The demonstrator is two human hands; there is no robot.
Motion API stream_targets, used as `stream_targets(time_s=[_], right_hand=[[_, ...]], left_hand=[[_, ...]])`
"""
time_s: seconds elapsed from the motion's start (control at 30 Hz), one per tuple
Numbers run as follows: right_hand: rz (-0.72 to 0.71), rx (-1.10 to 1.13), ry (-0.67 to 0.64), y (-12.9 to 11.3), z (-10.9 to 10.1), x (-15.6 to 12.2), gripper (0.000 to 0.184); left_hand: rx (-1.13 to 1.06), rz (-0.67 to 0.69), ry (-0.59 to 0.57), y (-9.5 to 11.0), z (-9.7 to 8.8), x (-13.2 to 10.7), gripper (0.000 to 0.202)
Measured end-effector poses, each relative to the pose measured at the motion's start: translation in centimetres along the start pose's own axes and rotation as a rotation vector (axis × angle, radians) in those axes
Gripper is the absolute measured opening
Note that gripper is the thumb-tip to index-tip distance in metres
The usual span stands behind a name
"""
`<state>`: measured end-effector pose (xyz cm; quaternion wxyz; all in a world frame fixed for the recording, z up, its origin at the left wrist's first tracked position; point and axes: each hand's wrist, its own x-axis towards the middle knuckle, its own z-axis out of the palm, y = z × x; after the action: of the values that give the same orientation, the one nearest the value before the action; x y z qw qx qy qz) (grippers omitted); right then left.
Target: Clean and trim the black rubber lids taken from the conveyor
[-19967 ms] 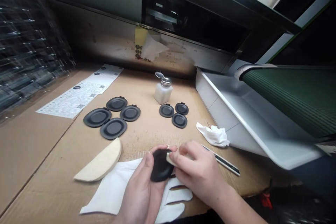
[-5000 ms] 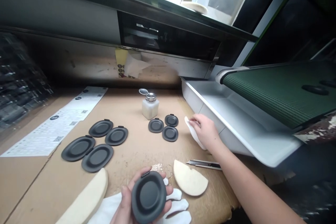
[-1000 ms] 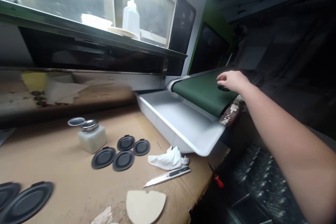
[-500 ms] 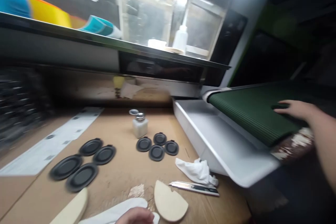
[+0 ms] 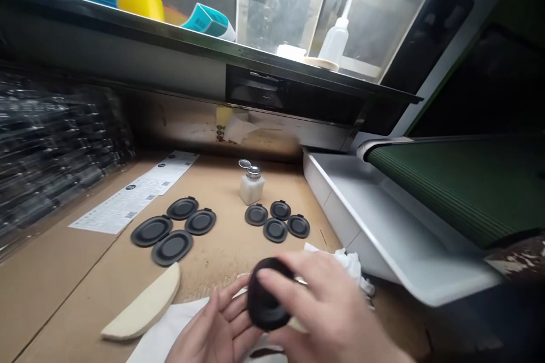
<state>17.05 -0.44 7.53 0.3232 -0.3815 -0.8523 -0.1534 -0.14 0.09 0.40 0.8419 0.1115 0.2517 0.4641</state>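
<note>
My right hand (image 5: 326,300) grips a black oval cover (image 5: 266,300) between thumb and fingers, above the near part of the bench. Beside it my left hand (image 5: 221,317) is palm up with fingers stretched out, their tips at the cover's left edge; whether they touch it I cannot tell. A white cloth (image 5: 164,332) lies under my left hand. To its left rests a cream half-moon pad (image 5: 142,306). Several black oval covers (image 5: 172,247) form a group on the left, and several smaller ones (image 5: 275,229) sit near the middle.
A small pump bottle (image 5: 251,188) with its lid flipped up stands behind the smaller covers. On the right are a white tray (image 5: 383,238), crumpled white tissue (image 5: 353,266) and a green conveyor belt (image 5: 447,193). Printed label sheets (image 5: 131,195) and stacked clear plastic trays (image 5: 55,153) occupy the left.
My right hand has come from over the green belt to the bench front with a black cover in it. My left hand has risen further into view and spread. The camera view has shifted.
</note>
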Motion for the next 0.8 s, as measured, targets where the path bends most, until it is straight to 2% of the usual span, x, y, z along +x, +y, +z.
stream_targets(time_s=[0.07,0.13,0.23,0.33,0.4,0.53,0.67,0.8], right_hand=[[0.036,0.076,-0.047,-1.9,3.3,-0.2,0.045],[0.097,0.107,-0.107,-1.9,4.8,-0.7,0.051],[0.229,0.024,-0.201,0.7,4.7,-1.7,0.045],[0.395,-0.205,-0.315,4.6,4.2,-3.2,0.024],[0.454,-0.279,-0.381,6.9,4.2,-4.3,0.014],[0.489,-0.26,-0.416,8.9,4.7,-5.6,0.023],[0.537,-0.193,-0.351,7.8,4.5,-4.8,0.021],[0.492,0.083,-0.228,4.2,3.9,-2.0,0.017]], left_hand=[[-0.015,0.008,0.005,0.0,0.0,0.0,0.034],[-0.007,0.043,0.019,0.1,0.0,0.0,0.031],[0.011,0.062,0.051,0.1,0.0,-0.1,0.035],[0.036,0.067,0.116,0.2,0.1,-0.3,0.046],[0.029,0.077,0.146,0.3,0.4,-0.4,0.051],[0.052,0.08,0.201,0.6,1.1,-0.6,0.051],[0.062,0.066,0.244,0.7,1.6,-0.8,0.043],[0.05,0.059,0.231,0.6,1.5,-0.7,0.034]])
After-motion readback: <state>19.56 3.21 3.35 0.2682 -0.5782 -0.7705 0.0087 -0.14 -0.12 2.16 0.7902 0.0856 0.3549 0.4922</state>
